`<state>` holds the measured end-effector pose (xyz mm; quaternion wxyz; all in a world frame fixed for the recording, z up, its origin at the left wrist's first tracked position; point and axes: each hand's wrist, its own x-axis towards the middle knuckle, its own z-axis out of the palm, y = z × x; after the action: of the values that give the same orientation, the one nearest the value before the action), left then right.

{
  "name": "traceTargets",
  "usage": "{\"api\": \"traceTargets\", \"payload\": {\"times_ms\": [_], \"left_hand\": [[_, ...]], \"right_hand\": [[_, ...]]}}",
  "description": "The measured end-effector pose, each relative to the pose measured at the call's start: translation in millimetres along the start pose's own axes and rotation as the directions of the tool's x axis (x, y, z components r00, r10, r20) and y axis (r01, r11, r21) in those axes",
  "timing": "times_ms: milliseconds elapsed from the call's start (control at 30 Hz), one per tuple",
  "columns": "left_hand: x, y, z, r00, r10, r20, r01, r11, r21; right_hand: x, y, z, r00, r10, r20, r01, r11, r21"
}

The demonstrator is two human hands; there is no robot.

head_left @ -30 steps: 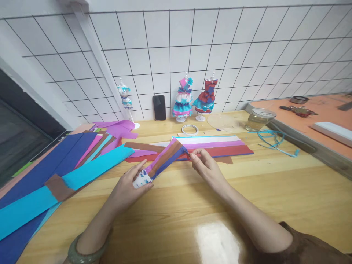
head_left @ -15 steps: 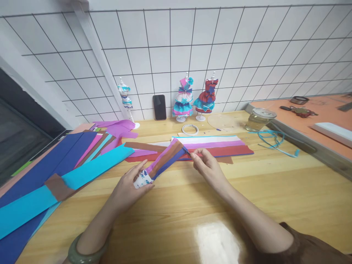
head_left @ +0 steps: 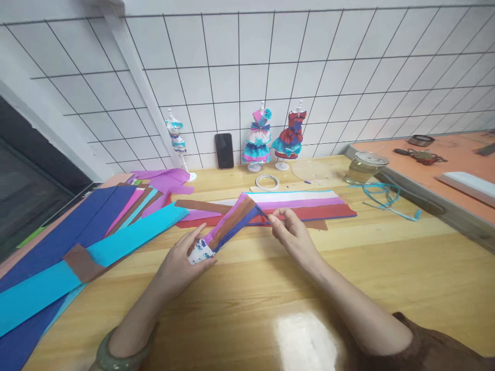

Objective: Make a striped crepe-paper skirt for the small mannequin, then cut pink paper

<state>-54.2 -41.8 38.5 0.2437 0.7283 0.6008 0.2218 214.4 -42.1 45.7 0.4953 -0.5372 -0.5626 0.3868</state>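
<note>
My left hand [head_left: 181, 263] is wrapped around the lower end of a layered strip of crepe paper [head_left: 234, 221], with purple, brown and dark blue bands. A white piece with blue and purple specks [head_left: 201, 251] shows between that thumb and fingers. The strip slants up to the right. At its upper right corner my right hand [head_left: 288, 226] pinches a thin dark piece [head_left: 263, 212] that meets the blue edge; whether it is twisted paper or a slim tool, I cannot tell. Behind the hands lie flat strips in white, purple and red [head_left: 325, 210].
Paper sheets [head_left: 81, 216] and a long turquoise strip [head_left: 131, 234] cover the left side. Three dressed mini mannequins [head_left: 257, 139] and a phone [head_left: 224, 151] stand by the tiled wall. A tape roll [head_left: 267, 182], a jar [head_left: 359, 170] and turquoise cord [head_left: 381, 198] lie beyond.
The strip's upper end has shifted very slightly. Both hands keep almost the same place and the same hold.
</note>
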Motion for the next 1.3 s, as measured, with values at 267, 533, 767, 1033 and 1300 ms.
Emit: {"api": "traceTargets", "payload": {"times_ms": [267,533,767,1033,1300], "left_hand": [[0.9,-4.0,0.0,0.993,0.068,-0.098,-0.058,0.993,0.106],[0.0,-2.7,-1.3,0.982,0.147,-0.119,-0.119,0.969,0.216],[1.0,-7.1,1.4,0.964,0.243,-0.108,-0.204,0.936,0.287],[-1.4,-3.1,1.5,0.943,0.309,-0.122,-0.257,0.912,0.318],[-2.2,0.2,2.8,0.937,0.336,-0.099,-0.288,0.900,0.327]], "right_hand": [[-1.8,0.4,1.4,0.999,-0.011,0.030,0.011,1.000,-0.014],[-2.7,3.1,2.7,0.999,-0.020,0.049,0.022,0.999,-0.033],[-2.5,2.9,2.7,0.999,-0.029,0.038,0.030,0.999,-0.033],[-2.9,0.3,4.5,0.999,-0.018,0.030,0.018,1.000,-0.013],[-2.5,0.1,4.9,1.000,-0.016,0.015,0.017,1.000,-0.012]]}}
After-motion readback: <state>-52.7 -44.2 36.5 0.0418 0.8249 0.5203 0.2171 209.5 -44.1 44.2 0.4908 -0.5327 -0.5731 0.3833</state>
